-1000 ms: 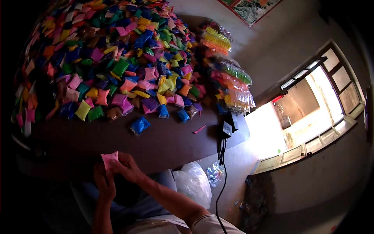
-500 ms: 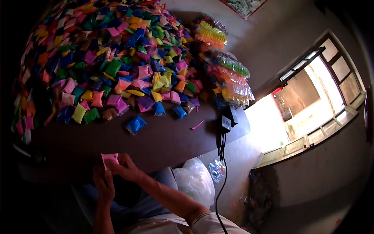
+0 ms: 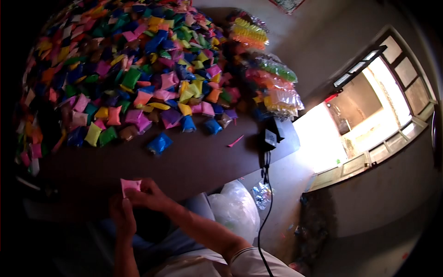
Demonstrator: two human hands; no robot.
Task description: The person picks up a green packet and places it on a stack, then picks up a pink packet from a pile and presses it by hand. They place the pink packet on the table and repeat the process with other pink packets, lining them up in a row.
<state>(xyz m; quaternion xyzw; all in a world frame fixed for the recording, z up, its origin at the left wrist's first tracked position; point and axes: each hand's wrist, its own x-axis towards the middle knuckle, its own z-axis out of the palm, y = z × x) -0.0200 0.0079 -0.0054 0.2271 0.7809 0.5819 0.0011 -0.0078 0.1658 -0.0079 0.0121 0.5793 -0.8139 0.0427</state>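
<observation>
Fingers of the right hand are pinched on one pink packet, a small pillow of thin, smooth film with pointed corners, which is held up at the near side of the worktop. The left hand is held just below, its thumb upright by the packet's lower edge; whether its fingers are closed on the film cannot be told in the shadow. The brown worktop is flat and dark, and its far part is covered by a heap of packets, pillow-shaped, crinkled and glossy, in blue, green, yellow, orange, pink, purple and brown, too many to be counted. One blue packet, puffed and wrinkled, is set apart in front of the heap. One slim pink stick is laid to its right, and farther right one black box with a pale label is joined by black cables. Beside the heap, clear bags are stacked, yellow, orange, green and red contents being seen through them. Two more are seen below: one large, milky, rounded bag and one smaller shiny bag.
</observation>
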